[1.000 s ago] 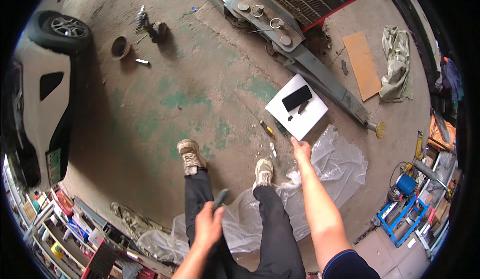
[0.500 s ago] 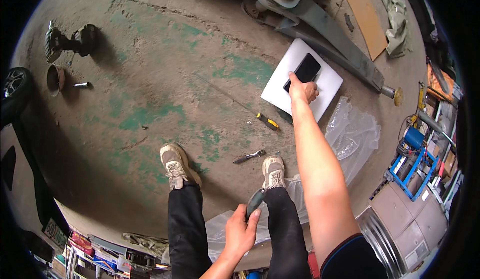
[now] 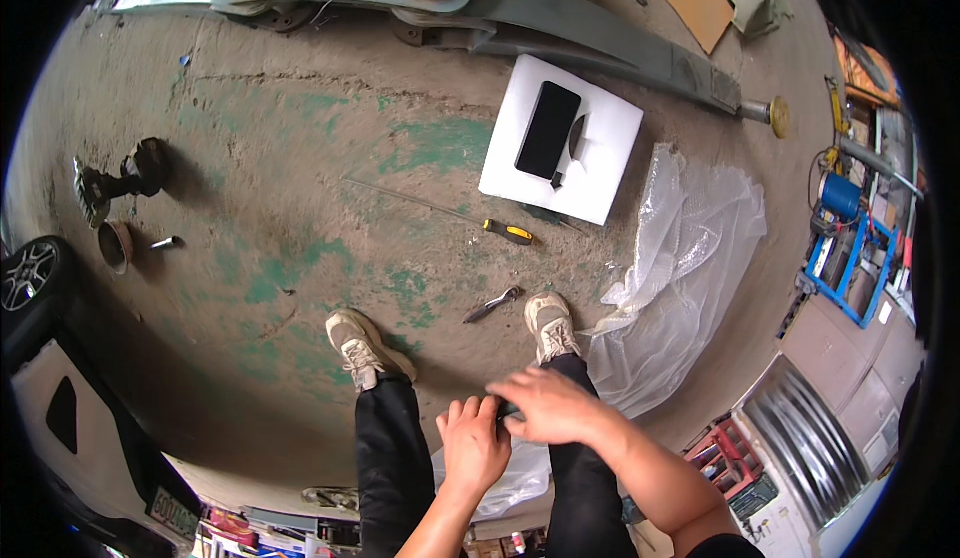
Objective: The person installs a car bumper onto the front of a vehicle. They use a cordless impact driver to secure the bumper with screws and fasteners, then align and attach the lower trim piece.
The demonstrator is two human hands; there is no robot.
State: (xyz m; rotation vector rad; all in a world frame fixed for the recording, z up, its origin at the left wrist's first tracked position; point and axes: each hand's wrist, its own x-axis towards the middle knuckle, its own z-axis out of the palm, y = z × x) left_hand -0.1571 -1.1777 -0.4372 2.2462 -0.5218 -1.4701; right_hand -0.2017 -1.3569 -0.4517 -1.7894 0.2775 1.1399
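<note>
My left hand point(image 3: 474, 446) is closed around a dark grey-green handled tool point(image 3: 509, 410), held low in front of my legs. My right hand point(image 3: 545, 404) meets it there, its slightly blurred fingers bent over the other end of the tool. Most of the tool is hidden, so its exact kind does not show. Farther off on the floor lies a white foam block point(image 3: 610, 143). On it rest a black smartphone point(image 3: 548, 130) and, beside that, a curved dark shape point(image 3: 577, 136) and a small dark piece point(image 3: 557, 180); neither hand touches these.
A long yellow-and-black-handled screwdriver point(image 3: 508, 231) and a ratchet point(image 3: 492, 305) lie before my shoes. Clear plastic wrap point(image 3: 680, 278) spreads at the right. A metal lift arm point(image 3: 600, 43) crosses behind the foam. A cordless impact wrench point(image 3: 118, 180), a rusty cup point(image 3: 115, 247) and a socket point(image 3: 167, 243) lie left.
My right hand has left the smartphone and come back to the tool in my left hand. The view has shifted, showing more of the lift arm.
</note>
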